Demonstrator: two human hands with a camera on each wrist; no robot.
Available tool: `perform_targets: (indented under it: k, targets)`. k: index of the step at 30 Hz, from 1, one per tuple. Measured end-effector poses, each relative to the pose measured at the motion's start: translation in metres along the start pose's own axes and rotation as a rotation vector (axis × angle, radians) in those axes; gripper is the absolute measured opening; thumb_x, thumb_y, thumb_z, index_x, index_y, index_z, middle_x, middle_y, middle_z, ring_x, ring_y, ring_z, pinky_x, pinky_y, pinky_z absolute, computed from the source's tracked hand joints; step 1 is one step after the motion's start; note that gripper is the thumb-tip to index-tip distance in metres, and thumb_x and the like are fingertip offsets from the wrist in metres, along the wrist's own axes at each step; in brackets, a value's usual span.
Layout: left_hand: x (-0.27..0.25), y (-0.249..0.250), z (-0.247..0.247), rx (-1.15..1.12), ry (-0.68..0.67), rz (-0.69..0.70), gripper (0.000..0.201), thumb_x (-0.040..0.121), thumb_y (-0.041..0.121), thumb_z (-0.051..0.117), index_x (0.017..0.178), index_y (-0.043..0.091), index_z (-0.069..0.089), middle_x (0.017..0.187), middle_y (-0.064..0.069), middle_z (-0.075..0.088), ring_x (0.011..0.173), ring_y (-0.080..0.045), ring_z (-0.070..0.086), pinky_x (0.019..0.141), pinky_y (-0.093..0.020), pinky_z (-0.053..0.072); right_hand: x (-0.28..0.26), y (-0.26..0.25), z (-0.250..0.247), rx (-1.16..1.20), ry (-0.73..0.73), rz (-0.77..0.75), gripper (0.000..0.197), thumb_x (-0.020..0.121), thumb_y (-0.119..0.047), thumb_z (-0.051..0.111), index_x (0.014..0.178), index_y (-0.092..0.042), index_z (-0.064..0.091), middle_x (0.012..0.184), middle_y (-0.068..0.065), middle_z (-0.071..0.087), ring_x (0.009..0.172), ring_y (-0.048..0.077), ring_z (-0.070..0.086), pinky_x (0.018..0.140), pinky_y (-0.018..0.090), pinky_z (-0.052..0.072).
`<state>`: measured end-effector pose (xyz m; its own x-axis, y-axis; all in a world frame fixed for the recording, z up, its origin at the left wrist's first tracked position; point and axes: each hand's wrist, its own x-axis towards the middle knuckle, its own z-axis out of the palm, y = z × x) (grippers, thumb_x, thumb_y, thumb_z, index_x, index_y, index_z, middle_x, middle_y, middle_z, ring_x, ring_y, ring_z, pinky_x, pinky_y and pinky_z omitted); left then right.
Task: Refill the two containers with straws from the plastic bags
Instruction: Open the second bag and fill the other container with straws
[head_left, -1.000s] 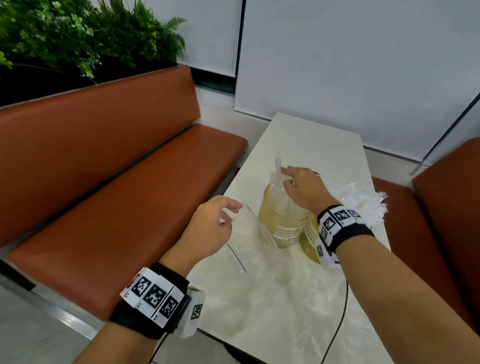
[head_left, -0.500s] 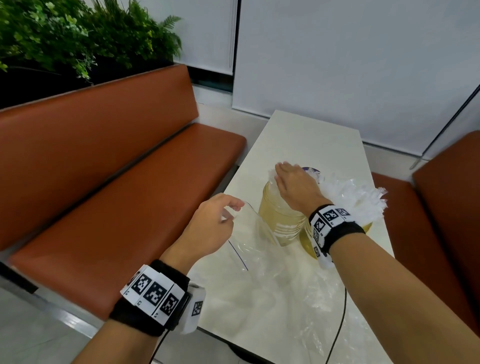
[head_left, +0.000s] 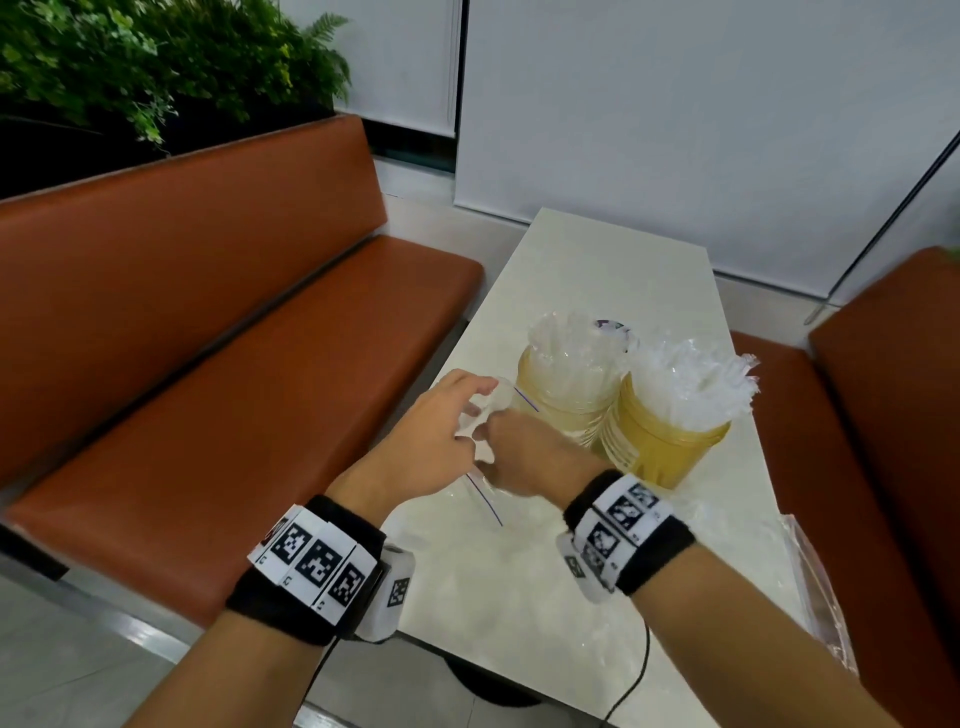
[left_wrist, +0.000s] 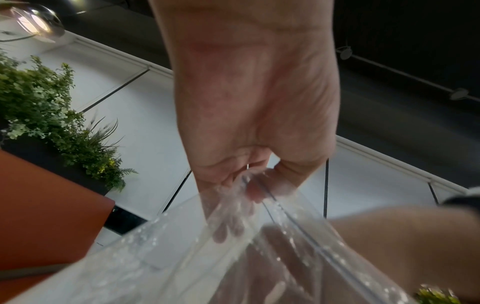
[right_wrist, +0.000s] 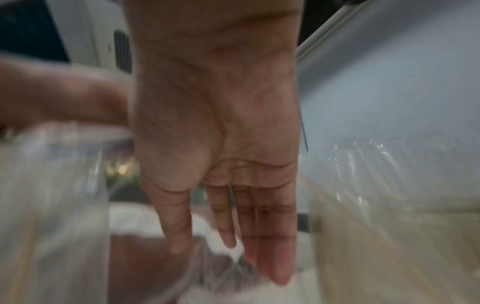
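Note:
Two amber see-through containers stand side by side on the white table (head_left: 597, 270), the left container (head_left: 561, 395) and the right container (head_left: 670, 447). Both are packed with wrapped white straws (head_left: 691, 384). A clear plastic bag (head_left: 519, 561) with a blue line lies in front of them. My left hand (head_left: 475, 410) pinches the bag's mouth edge and holds it up; the pinch (left_wrist: 249, 181) shows in the left wrist view. My right hand (head_left: 514, 452) is beside it, its straight fingers (right_wrist: 259, 246) pointing down into the bag's opening (right_wrist: 213, 273). That view is blurred.
A second plastic bag (head_left: 810, 587) hangs off the table's right edge. Orange benches flank the table, one on the left (head_left: 234, 364) and one on the right (head_left: 893, 415). Green plants (head_left: 156, 62) sit behind the left bench. Cables run from both wristbands.
My right hand left the top of the left container's straws and came back down to the bag's mouth next to my left hand. The left hand still pinches the bag.

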<state>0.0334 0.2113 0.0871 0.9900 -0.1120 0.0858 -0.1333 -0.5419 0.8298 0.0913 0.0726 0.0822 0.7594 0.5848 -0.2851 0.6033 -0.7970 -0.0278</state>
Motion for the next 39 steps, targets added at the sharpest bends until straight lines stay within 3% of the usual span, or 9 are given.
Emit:
perform_targets:
  k: [4, 12, 17, 23, 26, 29, 32, 36, 39]
  targets:
    - [-0.007, 0.002, 0.003, -0.012, -0.002, 0.022, 0.07, 0.083, -0.019, 0.044, 0.144, 0.016, 0.049, 0.139, 0.007, 0.046, 0.123, -0.014, 0.053, 0.102, -0.028, 0.049, 0.016, -0.011, 0.037, -0.216, -0.122, 0.076, 0.04, 0.103, -0.011, 0.047, 0.143, -0.007, 0.045, 0.139, 0.014, 0.053, 0.13, 0.032, 0.051, 0.101, 0.04, 0.045]
    - [-0.012, -0.002, 0.01, -0.033, 0.0, 0.047, 0.073, 0.081, -0.019, 0.041, 0.144, 0.016, 0.049, 0.138, 0.009, 0.045, 0.123, -0.012, 0.051, 0.103, -0.026, 0.046, 0.023, -0.013, 0.052, 0.065, -0.243, 0.167, 0.038, 0.099, -0.002, 0.053, 0.136, 0.001, 0.047, 0.134, 0.019, 0.058, 0.123, 0.036, 0.059, 0.096, 0.039, 0.049]
    - [-0.013, -0.009, 0.011, 0.021, -0.01, 0.059, 0.072, 0.08, -0.014, 0.047, 0.142, 0.021, 0.049, 0.136, 0.014, 0.047, 0.121, -0.006, 0.053, 0.094, -0.015, 0.047, 0.013, 0.0, 0.037, 0.095, -0.303, 0.129, 0.049, 0.098, -0.028, 0.061, 0.139, -0.007, 0.043, 0.132, 0.013, 0.056, 0.115, 0.032, 0.06, 0.079, 0.036, 0.047]
    - [-0.013, -0.018, 0.023, 0.269, -0.019, 0.127, 0.084, 0.072, 0.028, 0.083, 0.145, 0.029, 0.042, 0.139, 0.022, 0.044, 0.126, 0.002, 0.046, 0.1, -0.004, 0.03, -0.013, 0.011, -0.011, 0.06, -0.284, 0.026, 0.065, 0.095, -0.027, 0.067, 0.151, -0.013, 0.038, 0.143, 0.008, 0.052, 0.126, 0.029, 0.056, 0.103, 0.04, 0.049]
    - [-0.01, -0.022, 0.036, 0.329, 0.032, 0.139, 0.099, 0.054, 0.054, 0.089, 0.139, 0.034, 0.044, 0.134, 0.023, 0.047, 0.119, 0.002, 0.048, 0.104, -0.02, 0.036, -0.025, 0.015, -0.032, 0.084, -0.291, -0.043, 0.066, 0.091, -0.028, 0.071, 0.149, -0.016, 0.041, 0.144, 0.003, 0.051, 0.127, 0.025, 0.054, 0.104, 0.041, 0.049]
    - [-0.008, -0.027, 0.047, 0.457, 0.148, 0.151, 0.093, 0.05, 0.07, 0.082, 0.13, 0.034, 0.05, 0.122, 0.022, 0.051, 0.109, 0.001, 0.051, 0.098, -0.021, 0.031, -0.033, 0.017, -0.044, 0.124, -0.29, -0.085, 0.068, 0.087, -0.029, 0.075, 0.145, -0.017, 0.043, 0.142, 0.0, 0.052, 0.127, 0.023, 0.053, 0.105, 0.042, 0.048]
    - [-0.007, -0.026, 0.054, 0.541, 0.278, 0.244, 0.067, 0.062, 0.07, 0.069, 0.114, 0.028, 0.06, 0.105, 0.016, 0.061, 0.092, -0.009, 0.061, 0.084, -0.028, 0.044, -0.039, 0.017, -0.049, 0.174, -0.278, -0.088, 0.066, 0.085, -0.026, 0.076, 0.143, -0.014, 0.046, 0.125, -0.005, 0.058, 0.114, 0.018, 0.057, 0.099, 0.034, 0.049]
    - [-0.005, -0.027, 0.06, 0.559, 0.367, 0.281, 0.059, 0.059, 0.06, 0.07, 0.106, 0.025, 0.063, 0.099, 0.012, 0.062, 0.086, -0.015, 0.062, 0.078, -0.034, 0.046, -0.041, 0.019, -0.05, 0.274, -0.277, -0.061, 0.034, 0.086, -0.018, 0.075, 0.114, -0.014, 0.055, 0.071, -0.002, 0.065, 0.068, 0.015, 0.062, 0.083, 0.035, 0.053]
    - [-0.006, -0.026, 0.063, 0.568, 0.434, 0.262, 0.066, 0.055, 0.063, 0.073, 0.106, 0.023, 0.064, 0.102, 0.01, 0.062, 0.089, -0.017, 0.059, 0.082, -0.036, 0.043, -0.039, 0.022, -0.051, 0.38, -0.272, -0.025, 0.031, 0.084, -0.015, 0.076, 0.11, -0.01, 0.06, 0.07, 0.005, 0.071, 0.061, 0.017, 0.065, 0.084, 0.039, 0.057]
